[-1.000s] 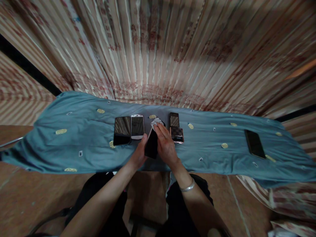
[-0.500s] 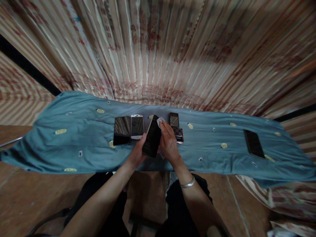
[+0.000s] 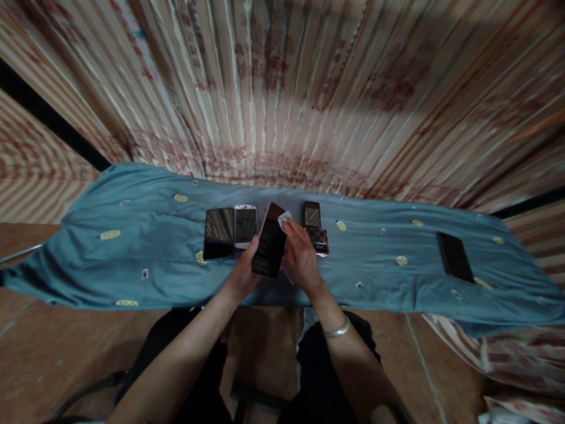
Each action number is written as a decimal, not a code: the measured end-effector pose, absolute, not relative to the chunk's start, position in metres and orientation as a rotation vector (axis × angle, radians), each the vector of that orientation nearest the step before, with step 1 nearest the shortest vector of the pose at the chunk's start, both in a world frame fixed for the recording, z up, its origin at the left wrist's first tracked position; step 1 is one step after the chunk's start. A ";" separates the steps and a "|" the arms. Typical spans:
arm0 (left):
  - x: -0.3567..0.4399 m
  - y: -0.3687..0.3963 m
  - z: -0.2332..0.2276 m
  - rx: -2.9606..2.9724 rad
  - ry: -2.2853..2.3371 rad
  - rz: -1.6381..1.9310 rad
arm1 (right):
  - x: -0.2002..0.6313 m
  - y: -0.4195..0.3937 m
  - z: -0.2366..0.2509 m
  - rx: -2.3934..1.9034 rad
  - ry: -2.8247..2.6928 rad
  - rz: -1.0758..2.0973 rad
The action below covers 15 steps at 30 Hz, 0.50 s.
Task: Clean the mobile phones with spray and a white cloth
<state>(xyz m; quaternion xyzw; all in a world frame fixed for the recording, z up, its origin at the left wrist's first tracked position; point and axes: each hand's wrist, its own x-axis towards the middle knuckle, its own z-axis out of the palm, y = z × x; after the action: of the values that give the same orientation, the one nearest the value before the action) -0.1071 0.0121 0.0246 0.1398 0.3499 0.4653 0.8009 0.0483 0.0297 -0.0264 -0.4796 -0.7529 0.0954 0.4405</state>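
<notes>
Left hand (image 3: 242, 277) holds a dark phone (image 3: 269, 242) by its edge, tilted above the tabletop's (image 3: 145, 247) near edge; right hand (image 3: 302, 259) fingers pinch a small wipe (image 3: 283, 218) at its top. Hard rubbing could pop it loose onto the other phones (image 3: 232, 229)

Bare forearms, a silver bangle (image 3: 336, 330) on the right wrist

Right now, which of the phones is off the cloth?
The dark phone gripped by the left hand, tilted up; the right hand holds a white wipe on it.

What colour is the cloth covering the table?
Blue-grey with scattered yellow oval motifs, cloth, seen in the head view.
</notes>
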 end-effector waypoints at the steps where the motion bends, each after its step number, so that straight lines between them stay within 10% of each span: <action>1: -0.107 0.012 0.025 0.301 0.749 0.996 | 0.049 0.030 -0.026 -1.195 -1.867 0.239; 15: -0.108 0.014 0.027 0.275 0.756 1.031 | 0.045 0.026 -0.028 -1.186 -1.897 0.247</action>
<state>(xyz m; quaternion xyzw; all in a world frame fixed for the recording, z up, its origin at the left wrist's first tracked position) -0.1080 0.0145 0.0271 0.1280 0.3515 0.4797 0.7937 0.0452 0.0265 -0.0284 -0.4756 -0.7606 0.0989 0.4307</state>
